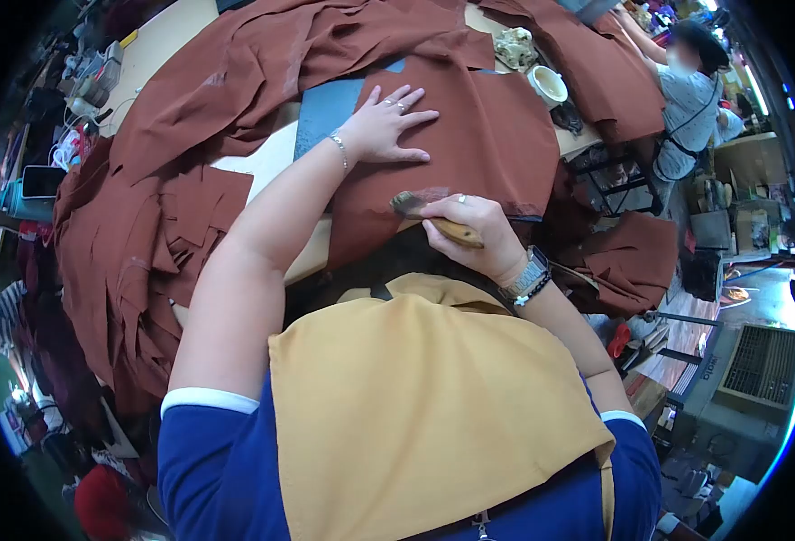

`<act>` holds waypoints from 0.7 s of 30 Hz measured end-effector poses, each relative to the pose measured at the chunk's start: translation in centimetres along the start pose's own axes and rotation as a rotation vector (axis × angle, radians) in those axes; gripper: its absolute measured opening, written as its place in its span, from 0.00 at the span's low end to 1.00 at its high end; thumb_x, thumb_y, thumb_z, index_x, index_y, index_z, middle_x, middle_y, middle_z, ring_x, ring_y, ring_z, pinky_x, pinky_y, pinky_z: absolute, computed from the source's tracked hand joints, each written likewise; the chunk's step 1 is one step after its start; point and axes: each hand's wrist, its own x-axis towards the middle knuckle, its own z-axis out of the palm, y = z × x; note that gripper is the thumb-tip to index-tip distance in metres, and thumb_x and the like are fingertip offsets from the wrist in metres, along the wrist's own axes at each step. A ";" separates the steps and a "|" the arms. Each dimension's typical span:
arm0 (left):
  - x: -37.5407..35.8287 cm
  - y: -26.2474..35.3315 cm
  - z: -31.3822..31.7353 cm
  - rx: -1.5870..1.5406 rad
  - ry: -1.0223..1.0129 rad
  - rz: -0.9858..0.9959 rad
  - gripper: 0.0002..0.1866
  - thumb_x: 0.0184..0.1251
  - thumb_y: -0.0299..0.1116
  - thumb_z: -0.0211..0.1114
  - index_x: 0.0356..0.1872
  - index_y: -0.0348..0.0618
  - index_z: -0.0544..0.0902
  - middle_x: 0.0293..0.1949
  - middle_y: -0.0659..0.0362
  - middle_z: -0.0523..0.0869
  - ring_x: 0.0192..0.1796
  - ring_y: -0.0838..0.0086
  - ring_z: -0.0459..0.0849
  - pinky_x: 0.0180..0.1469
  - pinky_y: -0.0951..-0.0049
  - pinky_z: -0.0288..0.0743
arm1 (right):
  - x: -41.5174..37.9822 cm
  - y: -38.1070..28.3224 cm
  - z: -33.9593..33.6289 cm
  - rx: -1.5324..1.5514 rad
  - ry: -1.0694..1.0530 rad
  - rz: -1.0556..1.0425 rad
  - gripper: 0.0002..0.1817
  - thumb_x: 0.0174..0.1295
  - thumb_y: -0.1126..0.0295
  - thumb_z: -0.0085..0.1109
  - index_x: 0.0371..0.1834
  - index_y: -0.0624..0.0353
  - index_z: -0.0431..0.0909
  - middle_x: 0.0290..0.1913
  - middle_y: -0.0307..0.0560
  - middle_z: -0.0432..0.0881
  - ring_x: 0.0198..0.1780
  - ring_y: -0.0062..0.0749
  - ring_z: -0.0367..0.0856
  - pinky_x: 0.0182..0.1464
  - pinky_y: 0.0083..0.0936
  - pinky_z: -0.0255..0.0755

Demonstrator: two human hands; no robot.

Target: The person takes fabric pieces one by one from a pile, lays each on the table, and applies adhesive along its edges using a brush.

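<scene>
My left hand [390, 126] lies flat with fingers spread on a reddish-brown fabric piece [487, 126], near its left edge. In my right hand [477, 233] is a brush [459, 232] with a wooden handle, gripped between thumb and fingers. Its bristles touch the fabric near the front edge, where a darker, wet-looking patch [429, 193] shows. Beneath the fabric, part of a blue-grey board [325, 113] sticks out at the left. Just beyond the piece, at the right, stands a white cup [549, 87]; I cannot make out what is in it.
Heaps of the same fabric [262, 68] cover the far side of the table [167, 45] and hang down at the left [118, 261]. A crumpled pale lump [515, 49] sits by the cup. Another person [690, 99] works at the far right, near a dark stool [618, 180].
</scene>
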 end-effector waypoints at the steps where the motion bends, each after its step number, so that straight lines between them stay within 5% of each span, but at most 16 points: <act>1: 0.1 -0.1 0.0 -0.005 -0.002 0.004 0.46 0.61 0.75 0.57 0.77 0.64 0.67 0.80 0.46 0.58 0.82 0.49 0.52 0.76 0.31 0.47 | 0.1 0.2 0.3 -0.013 -0.028 -0.009 0.10 0.56 0.75 0.70 0.41 0.60 0.85 0.35 0.51 0.87 0.35 0.44 0.87 0.41 0.30 0.80; 10: 1.7 -1.0 0.4 -0.012 0.027 0.069 0.49 0.57 0.76 0.60 0.76 0.60 0.67 0.79 0.48 0.60 0.81 0.49 0.55 0.75 0.29 0.47 | 1.6 0.4 0.0 0.037 -0.050 -0.119 0.11 0.54 0.77 0.71 0.41 0.58 0.85 0.36 0.50 0.88 0.39 0.44 0.88 0.44 0.33 0.81; 14: 0.1 0.7 -0.8 0.118 0.258 -0.459 0.61 0.49 0.81 0.62 0.75 0.42 0.64 0.75 0.41 0.64 0.79 0.47 0.58 0.75 0.31 0.48 | -0.1 0.8 -1.4 -0.022 -0.138 -0.121 0.10 0.53 0.78 0.70 0.39 0.58 0.85 0.35 0.50 0.88 0.36 0.43 0.88 0.42 0.32 0.81; 17: -0.5 1.0 -0.2 0.138 0.283 -0.718 0.59 0.47 0.79 0.65 0.71 0.40 0.69 0.72 0.40 0.66 0.76 0.47 0.62 0.73 0.33 0.52 | -0.9 0.5 -3.8 -0.008 -0.171 -0.062 0.09 0.55 0.76 0.69 0.40 0.56 0.85 0.36 0.50 0.88 0.36 0.44 0.87 0.41 0.34 0.81; 18: -0.5 0.4 1.0 0.139 0.406 -0.643 0.48 0.52 0.74 0.66 0.63 0.42 0.76 0.66 0.45 0.74 0.71 0.51 0.69 0.69 0.38 0.60 | -0.5 0.2 -4.3 0.025 -0.109 -0.028 0.08 0.56 0.76 0.68 0.40 0.58 0.85 0.35 0.50 0.88 0.35 0.40 0.87 0.40 0.31 0.80; 19: -0.3 0.8 -0.6 -0.037 0.283 -0.671 0.35 0.58 0.65 0.67 0.53 0.44 0.82 0.58 0.51 0.80 0.65 0.55 0.75 0.62 0.46 0.68 | 0.1 -0.5 -4.9 0.068 -0.059 0.000 0.07 0.57 0.77 0.68 0.39 0.59 0.86 0.35 0.49 0.89 0.33 0.36 0.87 0.38 0.29 0.80; 21: -0.4 1.5 -2.0 -0.155 0.292 -0.717 0.24 0.64 0.54 0.67 0.44 0.42 0.84 0.47 0.44 0.86 0.51 0.51 0.85 0.52 0.50 0.77 | 1.5 -1.1 -5.8 0.080 0.022 0.051 0.06 0.60 0.79 0.65 0.39 0.65 0.86 0.36 0.49 0.90 0.33 0.29 0.88 0.38 0.23 0.80</act>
